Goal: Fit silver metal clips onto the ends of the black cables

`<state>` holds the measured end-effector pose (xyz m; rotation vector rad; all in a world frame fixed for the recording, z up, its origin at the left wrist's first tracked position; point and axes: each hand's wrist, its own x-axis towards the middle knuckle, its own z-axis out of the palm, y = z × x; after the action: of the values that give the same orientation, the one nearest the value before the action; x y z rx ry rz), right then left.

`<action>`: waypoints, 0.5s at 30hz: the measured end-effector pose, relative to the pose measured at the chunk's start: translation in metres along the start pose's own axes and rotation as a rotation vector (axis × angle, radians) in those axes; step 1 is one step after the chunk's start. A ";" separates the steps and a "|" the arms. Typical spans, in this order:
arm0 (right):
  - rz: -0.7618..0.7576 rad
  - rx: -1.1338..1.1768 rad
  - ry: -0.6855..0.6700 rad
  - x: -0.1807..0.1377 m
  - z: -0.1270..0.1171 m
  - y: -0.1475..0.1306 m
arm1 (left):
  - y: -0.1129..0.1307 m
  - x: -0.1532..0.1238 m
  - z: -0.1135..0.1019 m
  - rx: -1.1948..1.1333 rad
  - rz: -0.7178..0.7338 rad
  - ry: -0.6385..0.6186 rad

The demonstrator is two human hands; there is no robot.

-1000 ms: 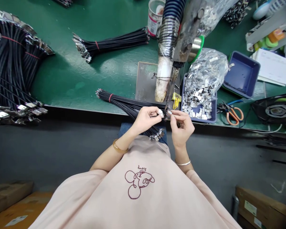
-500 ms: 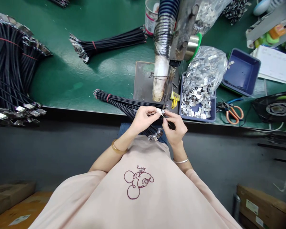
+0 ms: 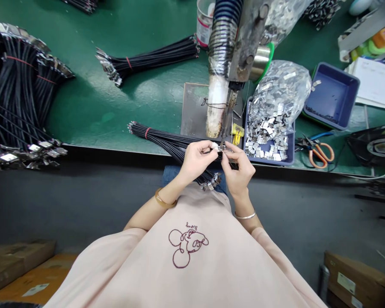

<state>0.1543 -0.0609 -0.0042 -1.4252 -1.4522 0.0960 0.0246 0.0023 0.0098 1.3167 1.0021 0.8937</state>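
My left hand [image 3: 197,160] is closed in a pinch, with something white at its fingertips. Close beside it my right hand [image 3: 239,169] is also pinched, thumb and forefinger meeting the left fingertips. Between them shows a small shiny metal connector [image 3: 221,148]; the fingers hide most of it. Right above it comes down the thin tip of a soldering iron [image 3: 228,113], apparently close to the connector. Beneath my hands lies a bundle of black cables [image 3: 170,140] tied with a red band, its metal connector ends [image 3: 211,183] hanging over the table edge at my lap.
A blue tray [image 3: 288,161] with loose metal shells and a plastic bag [image 3: 287,87] stands to the right, then orange-handled pliers [image 3: 322,155] and a second blue tray [image 3: 348,87]. A solder spool [image 3: 262,62] stands behind. More cable bundles [image 3: 154,57] lie at the back and left [image 3: 19,85].
The view has shifted slightly, so things sit a little further right. My hands stay together under the iron; the right fingers have drawn a little closer to the left ones.
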 end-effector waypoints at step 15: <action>0.022 0.000 -0.011 0.001 0.000 0.000 | 0.002 -0.001 -0.001 0.117 0.010 -0.017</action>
<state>0.1549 -0.0602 -0.0038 -1.4432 -1.4453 0.1173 0.0237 0.0015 0.0114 1.4266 1.0481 0.8402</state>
